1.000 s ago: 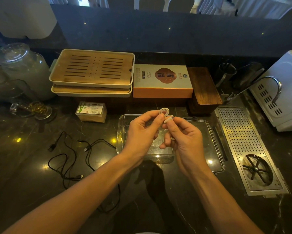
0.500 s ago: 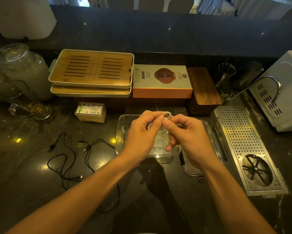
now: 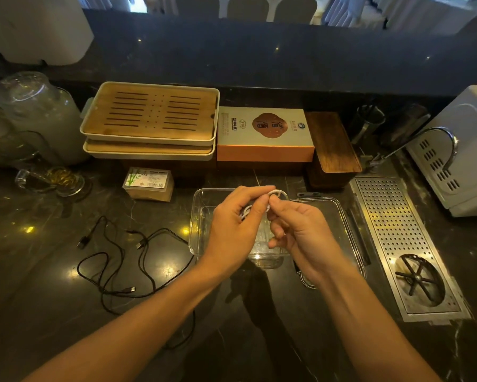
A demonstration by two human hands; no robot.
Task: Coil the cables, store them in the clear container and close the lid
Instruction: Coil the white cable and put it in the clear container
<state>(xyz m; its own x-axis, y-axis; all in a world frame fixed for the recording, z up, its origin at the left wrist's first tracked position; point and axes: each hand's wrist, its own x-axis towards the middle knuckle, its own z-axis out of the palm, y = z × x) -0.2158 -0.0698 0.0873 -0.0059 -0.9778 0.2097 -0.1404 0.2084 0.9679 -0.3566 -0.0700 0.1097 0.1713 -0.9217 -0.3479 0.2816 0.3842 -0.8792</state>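
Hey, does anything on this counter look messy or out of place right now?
The black cables lie loose and tangled on the counter, left of the clear container. Nothing looks spilled or damaged. Both hands grip a white cable over the container.

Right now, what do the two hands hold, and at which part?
Both the left hand and the right hand pinch a small coiled white cable at its upper loops, above the clear container.

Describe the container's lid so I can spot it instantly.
Start at the perforated steel drain tray on the right. Immediately left of it, the lid lies flat beside the clear container. Unlike the deep container, it is shallow.
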